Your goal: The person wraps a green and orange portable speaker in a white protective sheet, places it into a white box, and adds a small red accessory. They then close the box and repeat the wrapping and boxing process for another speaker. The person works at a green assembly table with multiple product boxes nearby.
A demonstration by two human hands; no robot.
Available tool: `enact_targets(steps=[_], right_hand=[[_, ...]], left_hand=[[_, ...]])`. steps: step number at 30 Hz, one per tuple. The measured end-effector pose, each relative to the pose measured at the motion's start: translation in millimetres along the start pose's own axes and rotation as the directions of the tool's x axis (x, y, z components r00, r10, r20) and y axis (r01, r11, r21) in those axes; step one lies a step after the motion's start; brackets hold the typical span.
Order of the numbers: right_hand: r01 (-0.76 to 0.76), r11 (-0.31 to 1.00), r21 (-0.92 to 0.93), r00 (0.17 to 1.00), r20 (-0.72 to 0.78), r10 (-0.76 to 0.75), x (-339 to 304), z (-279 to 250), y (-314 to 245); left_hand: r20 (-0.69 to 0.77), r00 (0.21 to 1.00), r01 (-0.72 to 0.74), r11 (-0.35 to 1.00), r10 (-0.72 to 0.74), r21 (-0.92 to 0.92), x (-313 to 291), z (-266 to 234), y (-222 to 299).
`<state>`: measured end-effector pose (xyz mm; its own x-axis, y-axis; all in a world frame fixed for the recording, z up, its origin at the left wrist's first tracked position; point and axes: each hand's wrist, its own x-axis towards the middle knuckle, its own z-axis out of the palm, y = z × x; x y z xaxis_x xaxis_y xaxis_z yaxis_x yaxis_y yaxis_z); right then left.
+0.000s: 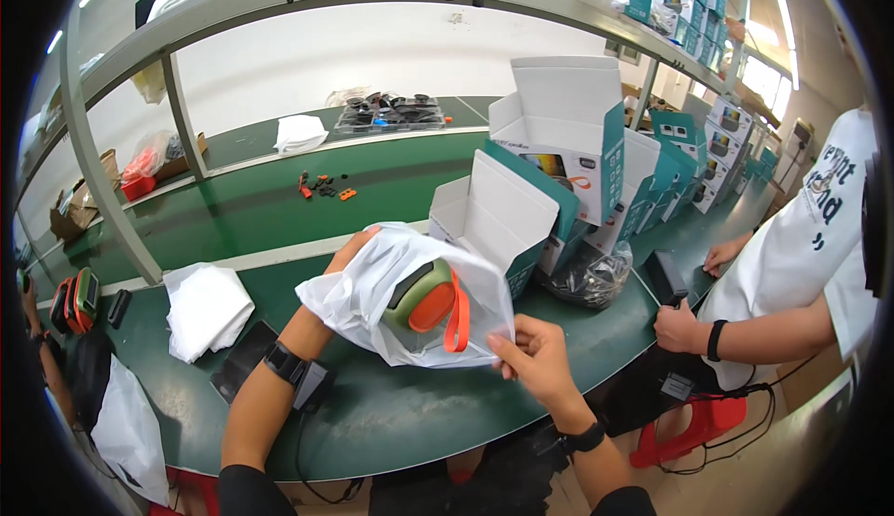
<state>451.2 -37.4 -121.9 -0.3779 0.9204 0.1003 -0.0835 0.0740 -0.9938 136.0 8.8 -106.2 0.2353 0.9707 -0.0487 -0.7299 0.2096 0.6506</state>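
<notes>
A rounded green portable speaker (403,300) with an orange end and an orange wrist strap (458,316) sits inside a thin white plastic bag (349,304), its end showing through the bag's mouth. My left hand (356,248) grips the bag from the far left side, with most of its fingers hidden behind the plastic. With thumb and fingers pinched, my right hand (533,356) holds the edge of the bag's mouth. Just beyond the bag stands an open teal and white carton (498,213), its flaps up.
More cartons (568,134) stand at right, beside a clear bag of dark parts (589,276). Folded white bags (207,309) lie at left. Small orange and black parts (326,185) rest on the green belt (242,204). A co-worker (792,264) holds a black device (666,278).
</notes>
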Motion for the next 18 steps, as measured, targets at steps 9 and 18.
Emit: enact_targets(steps=[9,18], right_hand=[[-0.144,0.751,0.644,0.975,0.22,-0.001,-35.3,-40.5,32.7],[-0.382,0.71,0.592,0.922,0.301,0.246,-53.4,-35.4,12.5]], left_hand=[[-0.005,0.976,0.169,0.746,-0.216,0.644,-29.6,96.0,-40.0],[-0.012,0.999,0.003,0.213,0.044,0.977,-3.7,125.4,-85.8]])
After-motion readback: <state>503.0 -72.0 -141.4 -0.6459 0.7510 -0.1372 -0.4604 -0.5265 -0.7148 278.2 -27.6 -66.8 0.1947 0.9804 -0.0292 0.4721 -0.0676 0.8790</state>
